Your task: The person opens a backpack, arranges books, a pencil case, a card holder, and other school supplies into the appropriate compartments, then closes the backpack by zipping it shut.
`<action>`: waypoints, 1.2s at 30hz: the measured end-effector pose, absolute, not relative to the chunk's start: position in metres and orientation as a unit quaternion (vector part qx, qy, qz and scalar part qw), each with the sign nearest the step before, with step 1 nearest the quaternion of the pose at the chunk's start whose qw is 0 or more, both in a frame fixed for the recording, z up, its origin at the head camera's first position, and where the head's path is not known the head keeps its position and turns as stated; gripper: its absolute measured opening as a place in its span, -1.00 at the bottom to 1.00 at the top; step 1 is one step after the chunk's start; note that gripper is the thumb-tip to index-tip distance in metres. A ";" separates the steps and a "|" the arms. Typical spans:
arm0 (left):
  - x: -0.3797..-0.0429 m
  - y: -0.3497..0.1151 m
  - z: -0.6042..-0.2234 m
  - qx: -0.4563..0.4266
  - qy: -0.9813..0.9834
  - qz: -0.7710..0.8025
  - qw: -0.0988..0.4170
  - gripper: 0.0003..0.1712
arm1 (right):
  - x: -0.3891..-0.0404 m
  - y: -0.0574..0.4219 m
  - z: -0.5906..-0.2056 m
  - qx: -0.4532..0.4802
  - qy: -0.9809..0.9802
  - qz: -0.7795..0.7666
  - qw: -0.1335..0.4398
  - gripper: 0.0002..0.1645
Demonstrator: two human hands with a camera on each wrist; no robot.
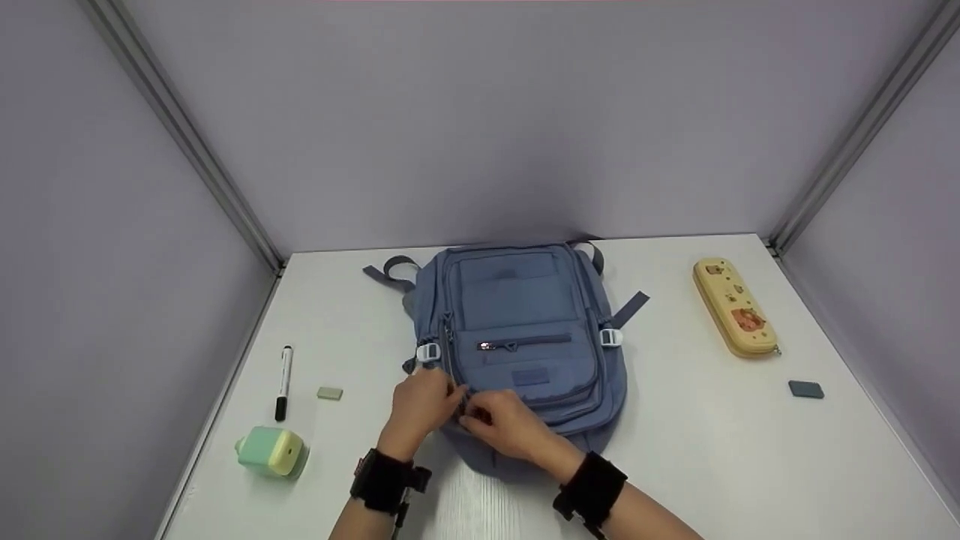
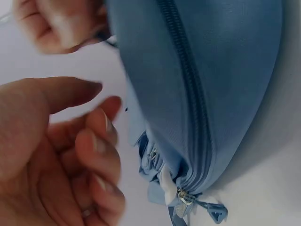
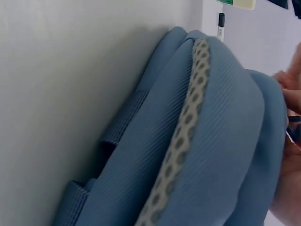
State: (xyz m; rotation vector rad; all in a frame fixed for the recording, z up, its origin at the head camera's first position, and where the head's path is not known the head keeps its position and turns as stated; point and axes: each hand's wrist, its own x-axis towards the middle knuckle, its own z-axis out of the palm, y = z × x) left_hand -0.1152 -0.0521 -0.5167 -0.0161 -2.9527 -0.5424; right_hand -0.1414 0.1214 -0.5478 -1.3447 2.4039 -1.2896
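Observation:
A blue backpack (image 1: 517,300) lies front side up on the white table. My left hand (image 1: 424,397) is at its lower left edge; in the left wrist view the fingers of that hand (image 2: 70,141) bend loosely, thumb and index apart with nothing between them. Beside it, my right hand (image 1: 510,424) pinches a small dark zipper pull (image 2: 107,38) at the bag's front, mostly hidden by the fingers. Another zipper pull (image 2: 215,212) hangs at the end of a closed zipper (image 2: 188,80). The right wrist view shows the bag's side with a mesh strip (image 3: 181,136).
Left of the bag lie a black-capped marker (image 1: 284,382), a small pale eraser-like block (image 1: 330,393) and a green and yellow object (image 1: 271,451). To the right are a yellow pencil case (image 1: 736,307) and a dark small block (image 1: 806,389). Panels (image 1: 480,127) enclose the table.

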 end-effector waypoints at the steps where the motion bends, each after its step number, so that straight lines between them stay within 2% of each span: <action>1: -0.117 -0.050 -0.518 0.012 -0.985 -0.167 0.046 -0.47 | -0.141 0.121 -0.547 -0.446 0.783 -0.431 0.045 -0.89; 5: -0.124 -0.045 -0.521 0.058 -0.985 -0.161 -0.025 -0.54 | -0.139 0.119 -0.545 -0.460 0.764 -0.453 0.025 -0.92; 9: -0.129 -0.043 -0.524 0.069 -0.981 -0.174 -0.046 -0.66 | -0.138 0.120 -0.546 -0.471 0.768 -0.433 0.015 -0.91; 13: -0.129 -0.043 -0.530 0.068 -0.980 -0.187 -0.027 -0.71 | -0.136 0.122 -0.546 -0.464 0.793 -0.395 0.020 -0.88; 18: -0.129 -0.045 -0.534 0.082 -0.976 -0.202 -0.001 -0.68 | -0.131 0.129 -0.537 -0.409 0.858 -0.309 0.009 -0.86; 22: -0.129 -0.046 -0.536 0.089 -0.973 -0.211 0.010 -0.64 | -0.130 0.140 -0.530 -0.392 0.883 -0.257 -0.002 -0.76; 29: -0.126 -0.048 -0.538 0.088 -0.972 -0.218 0.019 -0.56 | -0.135 0.164 -0.532 -0.386 0.878 -0.282 0.007 -0.86; 36: -0.126 -0.047 -0.537 0.091 -0.971 -0.220 0.017 -0.54 | -0.143 0.194 -0.536 -0.363 0.879 -0.308 0.010 -0.85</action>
